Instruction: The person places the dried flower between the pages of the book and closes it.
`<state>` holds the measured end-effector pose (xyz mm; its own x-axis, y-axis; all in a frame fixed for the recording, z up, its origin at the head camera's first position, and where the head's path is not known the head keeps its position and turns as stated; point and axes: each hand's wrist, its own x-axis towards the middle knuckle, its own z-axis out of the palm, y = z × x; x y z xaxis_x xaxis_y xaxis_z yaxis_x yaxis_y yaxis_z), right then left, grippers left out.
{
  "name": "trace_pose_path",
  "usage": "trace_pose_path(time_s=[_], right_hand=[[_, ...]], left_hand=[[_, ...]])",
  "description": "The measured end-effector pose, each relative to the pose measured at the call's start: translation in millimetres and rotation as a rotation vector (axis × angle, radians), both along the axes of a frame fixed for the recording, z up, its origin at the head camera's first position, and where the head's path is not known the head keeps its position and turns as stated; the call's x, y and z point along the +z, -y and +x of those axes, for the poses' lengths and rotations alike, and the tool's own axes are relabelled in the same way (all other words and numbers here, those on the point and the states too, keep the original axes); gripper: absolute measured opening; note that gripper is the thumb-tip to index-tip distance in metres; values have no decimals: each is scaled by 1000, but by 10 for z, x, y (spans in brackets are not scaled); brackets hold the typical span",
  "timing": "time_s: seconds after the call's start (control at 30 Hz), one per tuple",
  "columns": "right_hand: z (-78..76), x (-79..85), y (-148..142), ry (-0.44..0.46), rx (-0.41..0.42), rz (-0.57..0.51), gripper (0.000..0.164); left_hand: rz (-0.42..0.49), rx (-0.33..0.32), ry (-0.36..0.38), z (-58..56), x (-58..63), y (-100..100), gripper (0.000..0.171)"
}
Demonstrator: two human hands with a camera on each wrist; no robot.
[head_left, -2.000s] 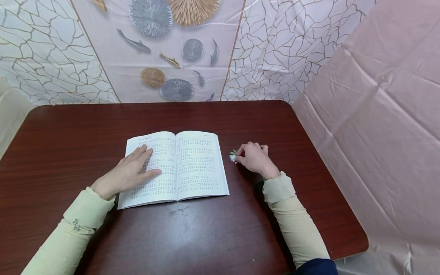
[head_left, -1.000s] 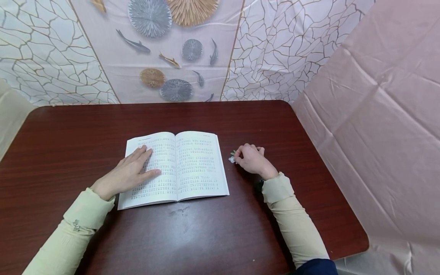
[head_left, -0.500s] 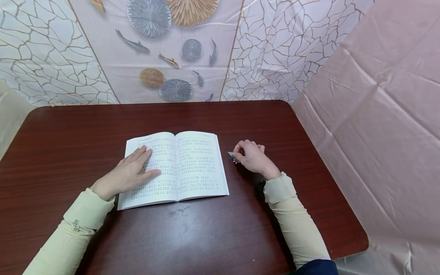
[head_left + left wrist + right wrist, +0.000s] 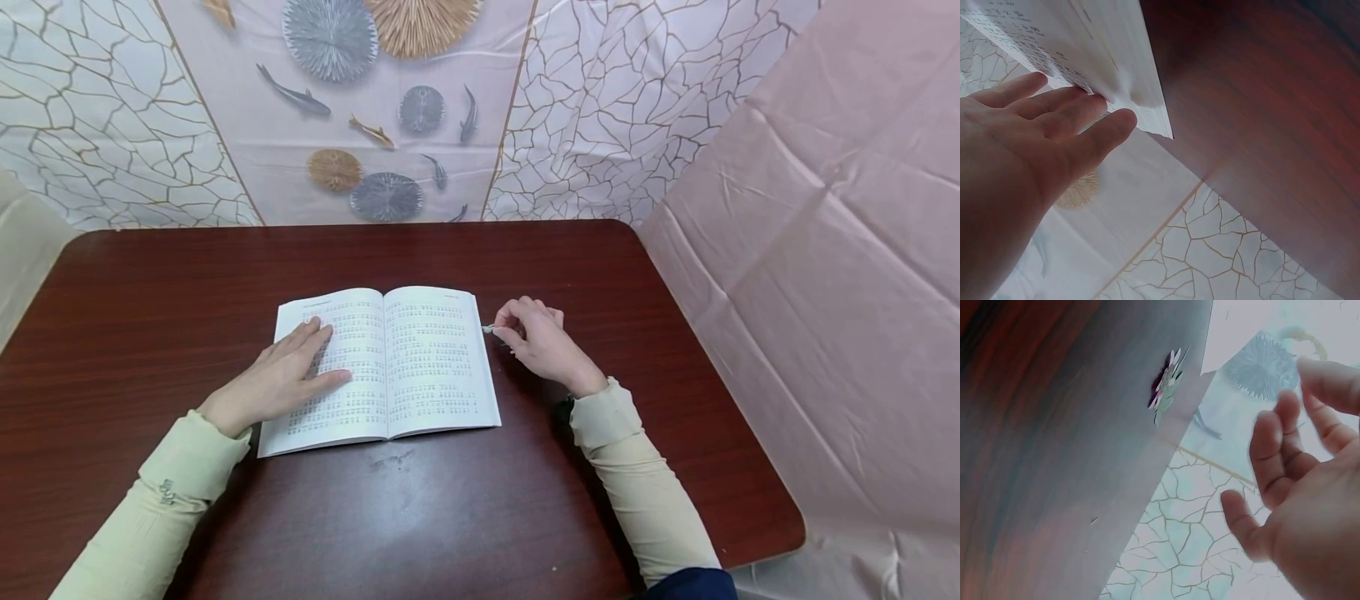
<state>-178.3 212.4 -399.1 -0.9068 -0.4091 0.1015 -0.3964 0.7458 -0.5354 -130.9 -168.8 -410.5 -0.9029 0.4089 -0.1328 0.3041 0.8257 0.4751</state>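
Observation:
An open book (image 4: 431, 375) with printed pages lies in the middle of the table. My left hand (image 4: 273, 379) rests on its left page with the fingers spread straight; the left wrist view shows those fingertips (image 4: 1124, 122) against the paper. Beyond the book's right edge, my right hand (image 4: 542, 343) pinches a small, pale flower-like piece (image 4: 487, 328) between thumb and forefinger, close to the page edge. Most of that piece is hidden by the fingers. Another small flower-shaped piece with white petals and green leaves (image 4: 1166, 387) lies on the table under the right hand.
The dark red wooden table (image 4: 420, 517) has rounded corners. A patterned cloth (image 4: 420, 167) hangs behind it, and a plain pinkish cloth (image 4: 832, 275) hangs along the right side.
My right hand has picked up the small flower-like piece from beside the book and moved it left, towards the page edge. A second piece has come into view beneath. My left hand stays put.

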Motion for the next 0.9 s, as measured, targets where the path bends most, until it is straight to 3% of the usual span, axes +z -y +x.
trace_pose_path(time_s=[0.23,0.4,0.67,0.9], right_hand=[[19,10,81,-57,102,-37,7],[32,-4,150,-49,144,-57,13],[73,16,221,70,194,-87,9],[78,-3,244,178,188,-56,4]], left_hand=[[-6,3,8,-1,0,2,94],[-7,5,9,-2,-1,3,94],[-6,6,18,-5,5,-9,95],[-14,7,22,-6,6,-12,94]])
